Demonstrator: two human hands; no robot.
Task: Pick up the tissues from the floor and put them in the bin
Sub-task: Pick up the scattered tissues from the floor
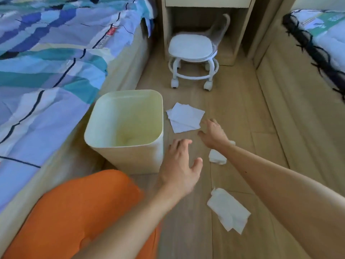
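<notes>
Reaching toward the middle of the frame, a person's right hand (212,133) spreads open-fingered and empty just beside a flat stack of tissues (184,117) on the wooden floor (242,113), while the left hand (179,165), also open and holding nothing, hovers lower, close to the near right corner of the bin (124,128). The bin stands at centre left, upright against the bed (46,62), and its inside looks bare. Two more tissues lie apart from the stack: a crumpled wad (216,157) partly hidden under the right forearm, and a looser folded one (228,209) toward the lower right. None is yet in the bin. The likely trouble is in the grab itself: the stacked sheets are thin and lie flat on smooth boards, so fingertips may slide them along or lift only the top sheet and leave the rest behind. The left hand sits near enough to the bin's wall that a careless sweep could knock or tip the light container. The wad beneath the forearm could be dragged or brushed farther off as the arm moves, and it is easy to overlook from this angle. A white stool (192,58) at upper centre stands well clear, and an orange-clad knee (84,212) fills the lower left.
</notes>
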